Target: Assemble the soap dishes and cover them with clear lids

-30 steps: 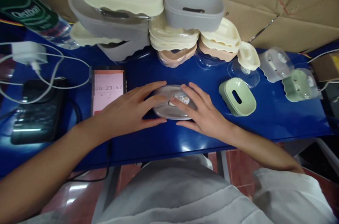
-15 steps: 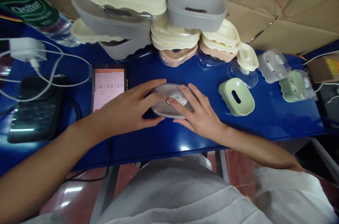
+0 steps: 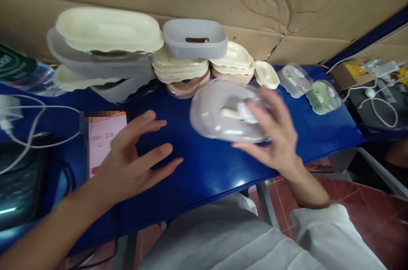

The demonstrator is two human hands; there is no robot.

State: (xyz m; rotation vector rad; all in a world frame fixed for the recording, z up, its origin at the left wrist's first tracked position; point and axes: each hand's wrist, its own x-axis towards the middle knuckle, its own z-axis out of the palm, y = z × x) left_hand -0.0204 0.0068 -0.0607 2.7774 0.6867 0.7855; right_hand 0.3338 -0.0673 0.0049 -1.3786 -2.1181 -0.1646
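Observation:
My right hand (image 3: 277, 134) grips a grey soap box (image 3: 207, 108) with a clear lid, fingers over its top and thumb along the near side. The box is raised above the table, slightly blurred, and a white label on it is partly covered by my fingers. My left hand (image 3: 140, 155) is empty, its fingers spread above the blue table (image 3: 188, 172), to the left of the box. Behind the box stand stacked cream trays (image 3: 180, 70), peach trays (image 3: 188, 87) and a grey slotted tray (image 3: 194, 38).
Large cream and grey trays (image 3: 110, 27) are piled at the back left. A phone (image 3: 105, 134) showing a timer, a white charger cable (image 3: 38, 146) and a bottle (image 3: 25, 70) are on the left. Lidded grey (image 3: 295, 81) and green boxes (image 3: 323, 98) stand at the right.
Both hands were on the grey soap box at the table. My left hand has let go, and my right hand has lifted the box and moved it right. The view has shifted.

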